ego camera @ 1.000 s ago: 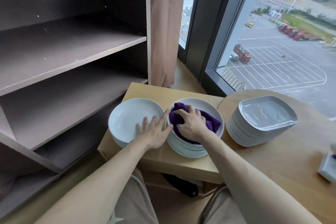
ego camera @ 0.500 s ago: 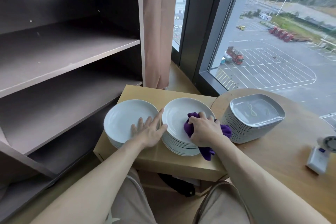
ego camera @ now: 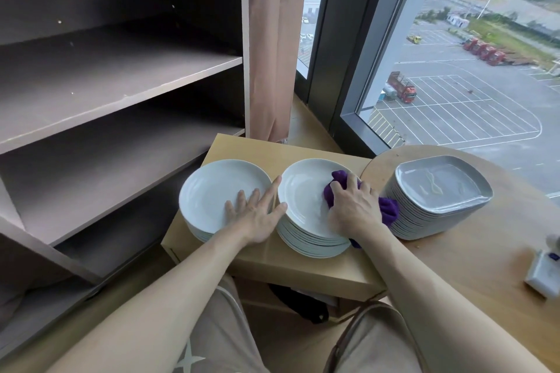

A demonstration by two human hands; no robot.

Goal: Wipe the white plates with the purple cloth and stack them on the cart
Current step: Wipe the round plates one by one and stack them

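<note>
My right hand [ego camera: 353,209] is curled over the purple cloth [ego camera: 388,209], fingers bunching the soft, wrinkled fabric and pressing it against the right side of the top plate of the right stack [ego camera: 306,206]; a fold of cloth spills past the rim toward the grey dishes [ego camera: 439,194]. My left hand [ego camera: 257,212] lies flat and spread, gripping nothing, palm on the near right edge of the left stack [ego camera: 218,191], with the thumb reaching across to touch the rim of the right stack. Both stacks are round, glossy white plates with shallow wells, the right one taller, sitting side by side and nearly touching on a pale wooden surface [ego camera: 303,266] with a squared front edge. The grey dishes are rounded-square, smooth and shiny, piled on a curved-edged wooden table [ego camera: 485,251] just right of the cloth. To my left stands a matte brown shelf unit [ego camera: 121,85], and a tan curtain [ego camera: 269,54] hangs beside it.
</note>
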